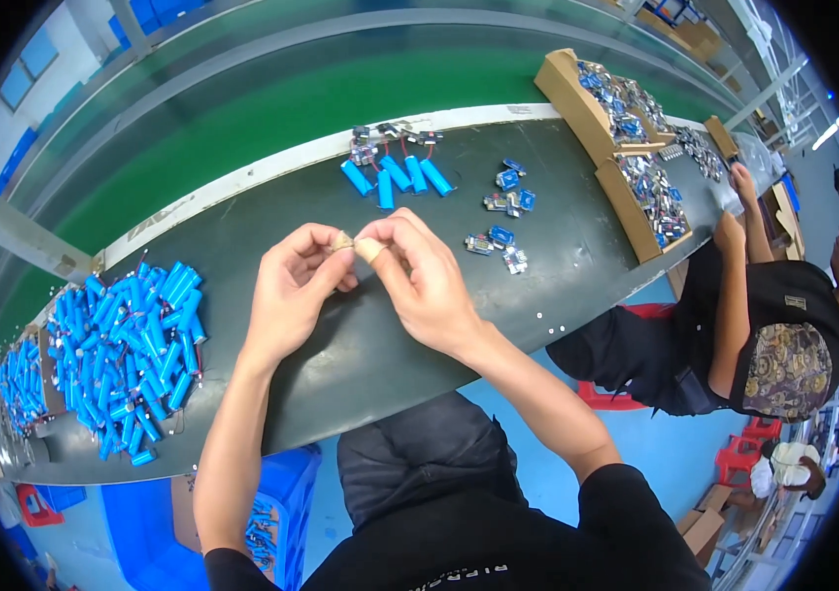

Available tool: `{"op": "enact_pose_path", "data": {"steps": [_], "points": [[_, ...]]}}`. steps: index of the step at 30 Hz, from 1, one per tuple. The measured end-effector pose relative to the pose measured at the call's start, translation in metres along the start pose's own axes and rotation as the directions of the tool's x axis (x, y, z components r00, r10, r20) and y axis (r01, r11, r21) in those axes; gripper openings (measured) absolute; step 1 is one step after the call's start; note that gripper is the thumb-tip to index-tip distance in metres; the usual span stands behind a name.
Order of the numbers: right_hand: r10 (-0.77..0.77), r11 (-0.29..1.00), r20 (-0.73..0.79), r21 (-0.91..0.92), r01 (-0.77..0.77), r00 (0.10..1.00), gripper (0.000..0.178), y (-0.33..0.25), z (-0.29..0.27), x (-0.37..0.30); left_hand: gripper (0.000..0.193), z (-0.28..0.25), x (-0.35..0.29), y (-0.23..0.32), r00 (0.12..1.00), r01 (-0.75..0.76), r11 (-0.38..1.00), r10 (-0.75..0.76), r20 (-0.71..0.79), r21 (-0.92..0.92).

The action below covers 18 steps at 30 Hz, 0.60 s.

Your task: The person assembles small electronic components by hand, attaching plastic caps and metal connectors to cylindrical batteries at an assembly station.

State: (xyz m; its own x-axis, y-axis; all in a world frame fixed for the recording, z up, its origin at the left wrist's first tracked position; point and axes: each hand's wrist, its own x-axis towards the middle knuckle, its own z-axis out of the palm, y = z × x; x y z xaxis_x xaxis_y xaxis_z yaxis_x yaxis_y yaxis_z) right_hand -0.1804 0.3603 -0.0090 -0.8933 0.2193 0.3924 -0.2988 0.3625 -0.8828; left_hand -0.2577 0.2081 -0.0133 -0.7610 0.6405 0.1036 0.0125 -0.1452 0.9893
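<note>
My left hand [288,293] and my right hand [431,283] meet over the dark green work table [360,379]. Thumbs and fingers are pinched tip to tip, and pale finger cots [370,249] cover some of the digits. Whatever lies between the fingertips is too small and hidden to name. Just beyond my hands lie several blue cylindrical battery cells [394,173], joined by thin red wires to small circuit boards [363,153]. To the right of my right hand, loose small blue and silver circuit boards [501,236] sit in little clusters.
A big heap of blue cells [129,345] covers the table's left end. Cardboard boxes [628,209] full of small boards stand at the right. Farther right, a co-worker [735,325] sits at the same table. A blue plastic bin [138,537] is below the table's front edge.
</note>
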Motion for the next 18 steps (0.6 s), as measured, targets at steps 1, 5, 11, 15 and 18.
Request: {"op": "enact_pose_path", "data": {"steps": [1,5,11,15,18], "points": [[0.013,1.000,-0.003,0.009,-0.013,1.000,0.011,0.002,0.002,0.000,0.012,0.001,-0.001,-0.002,1.000,0.021,0.999,-0.021,-0.009,-0.045],[-0.009,0.998,-0.029,-0.070,0.007,1.000,0.011,0.007,0.002,-0.001,0.013,0.006,-0.001,-0.002,0.996,0.054,0.998,-0.055,-0.068,-0.012],[0.063,0.976,0.077,-0.214,-0.045,0.995,0.022,0.002,-0.035,0.008,0.011,0.004,-0.004,-0.005,0.991,0.048,0.998,-0.043,-0.125,0.037],[0.228,0.797,0.110,-0.592,-0.121,0.967,0.024,-0.011,-0.098,0.018,0.011,0.002,-0.004,-0.006,0.989,0.048,0.999,-0.047,-0.143,0.009],[0.289,0.656,0.137,-0.749,-0.092,0.948,0.026,-0.006,-0.116,0.008,0.011,0.003,-0.005,-0.003,0.985,0.065,0.998,-0.062,-0.160,0.012]]}}
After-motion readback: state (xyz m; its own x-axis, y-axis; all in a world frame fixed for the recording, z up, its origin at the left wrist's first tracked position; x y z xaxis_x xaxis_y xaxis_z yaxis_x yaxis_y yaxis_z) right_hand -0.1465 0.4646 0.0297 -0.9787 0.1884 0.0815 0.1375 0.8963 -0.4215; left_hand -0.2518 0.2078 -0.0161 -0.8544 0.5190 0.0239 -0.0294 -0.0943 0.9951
